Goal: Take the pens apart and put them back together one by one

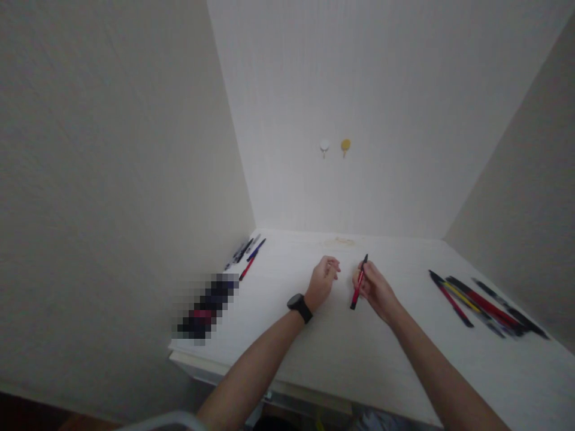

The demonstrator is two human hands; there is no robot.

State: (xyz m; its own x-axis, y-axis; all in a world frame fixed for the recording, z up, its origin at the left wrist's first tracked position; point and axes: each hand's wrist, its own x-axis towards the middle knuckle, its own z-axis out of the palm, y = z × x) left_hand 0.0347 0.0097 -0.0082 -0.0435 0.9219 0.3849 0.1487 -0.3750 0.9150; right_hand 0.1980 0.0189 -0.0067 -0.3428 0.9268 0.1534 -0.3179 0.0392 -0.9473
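A red pen [358, 288] with black ends is held in my right hand [372, 284]. It is tilted, its upper end pointing away from me and slightly right, and my thumb and fingers are closed around its middle. To the left of the pen, my left hand [321, 278] hovers over the white tabletop [332, 341], its fingers loosely curled and a little apart with nothing seen between them. A black watch [299, 307] is on my left wrist.
At the right lie several pens in red, yellow and black [480, 305]. Along the left wall are more pens [247, 254], and nearer me a pixelated patch [206, 306] hides what is there. Two hooks, white [324, 145] and yellow [345, 145], are on the back wall.
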